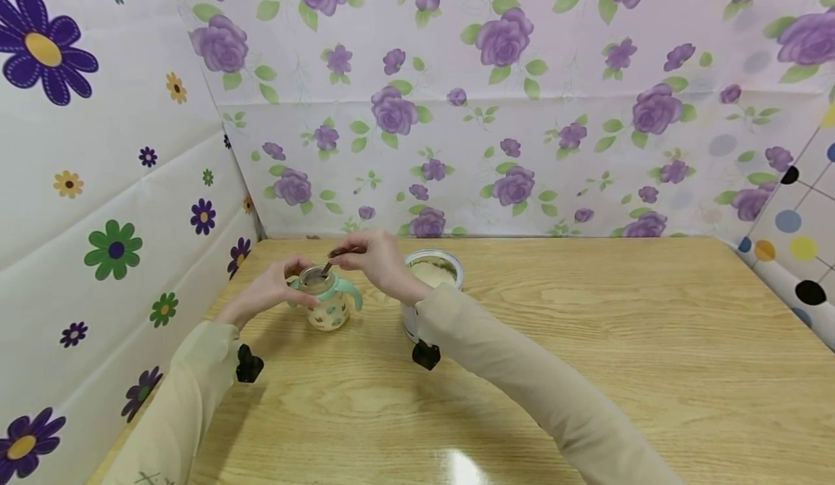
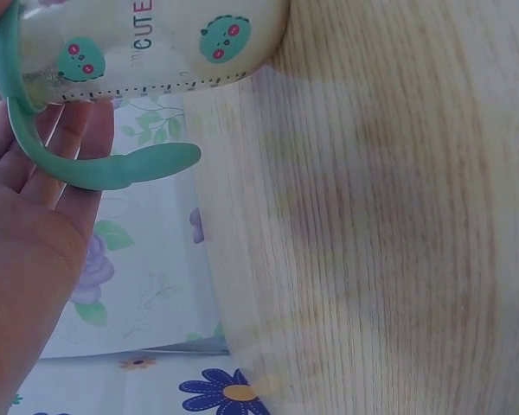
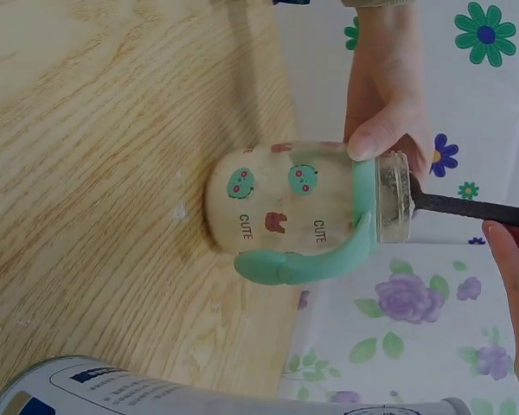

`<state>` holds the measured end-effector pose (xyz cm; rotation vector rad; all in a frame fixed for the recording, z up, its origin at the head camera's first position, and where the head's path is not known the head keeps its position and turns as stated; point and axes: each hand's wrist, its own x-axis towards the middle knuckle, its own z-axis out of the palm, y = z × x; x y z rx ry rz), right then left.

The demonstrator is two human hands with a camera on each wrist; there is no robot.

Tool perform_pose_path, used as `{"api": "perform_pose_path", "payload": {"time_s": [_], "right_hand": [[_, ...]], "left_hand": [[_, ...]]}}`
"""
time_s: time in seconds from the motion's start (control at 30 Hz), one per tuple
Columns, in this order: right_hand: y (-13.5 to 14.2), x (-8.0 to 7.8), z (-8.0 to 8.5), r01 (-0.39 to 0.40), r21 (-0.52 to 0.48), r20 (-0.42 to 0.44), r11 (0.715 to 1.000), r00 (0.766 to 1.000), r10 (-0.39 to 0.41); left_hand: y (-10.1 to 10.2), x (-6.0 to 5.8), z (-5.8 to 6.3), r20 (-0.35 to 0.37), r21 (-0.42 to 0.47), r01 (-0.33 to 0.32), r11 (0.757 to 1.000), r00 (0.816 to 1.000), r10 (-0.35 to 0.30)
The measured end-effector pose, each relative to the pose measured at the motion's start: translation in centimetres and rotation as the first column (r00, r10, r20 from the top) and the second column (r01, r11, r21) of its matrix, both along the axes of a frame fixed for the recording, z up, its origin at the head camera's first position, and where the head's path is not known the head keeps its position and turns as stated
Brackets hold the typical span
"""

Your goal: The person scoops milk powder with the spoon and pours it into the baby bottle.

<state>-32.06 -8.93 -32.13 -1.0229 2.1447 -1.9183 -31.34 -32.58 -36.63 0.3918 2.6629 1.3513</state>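
A clear baby bottle with a mint-green two-handled collar stands on the table, its mouth uncovered. Printed on its side are small cartoon faces and the word CUTE; pale contents show through the wall. My left hand grips the bottle around the collar, thumb on the near side. Above the mouth, my right hand pinches the handle of a dark spoon, whose end dips into the bottle's neck. The left wrist view shows fingers behind the green handle.
Close to my right wrist stands an open can of pale powder, partly hidden by the right forearm. The wooden table meets a flowered cloth wall at the back and another on the left.
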Motion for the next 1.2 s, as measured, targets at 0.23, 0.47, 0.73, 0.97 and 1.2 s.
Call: {"api": "perform_pose_path", "payload": {"time_s": [0.23, 0.47, 0.73, 0.97, 1.2], "right_hand": [[0.4, -0.3, -0.1, -0.052, -0.001, -0.022, 0.999, 0.998, 0.052], [0.9, -0.2, -0.1, -0.072, 0.119, -0.27, 0.99, 0.957, 0.102], [1.1, 0.0, 0.4, -0.087, 0.152, -0.289, 0.985, 0.949, 0.128], [1.0, -0.4, -0.2, -0.09, 0.15, -0.276, 0.985, 0.953, 0.129], [1.0, -0.3, -0.2, -0.105, 0.078, -0.195, 0.991, 0.974, 0.118]], "left_hand": [[0.1, 0.1, 0.0, -0.005, -0.003, 0.004, 1.0, 1.0, -0.004], [0.2, 0.2, 0.2, -0.005, 0.002, 0.012, 1.0, 1.0, -0.012], [0.2, 0.3, 0.3, -0.001, 0.003, 0.014, 1.0, 1.0, -0.014], [0.2, 0.2, 0.2, -0.006, 0.007, 0.016, 1.0, 1.0, -0.016], [0.1, 0.2, 0.1, 0.0, 0.008, 0.013, 1.0, 1.0, -0.013]]}}
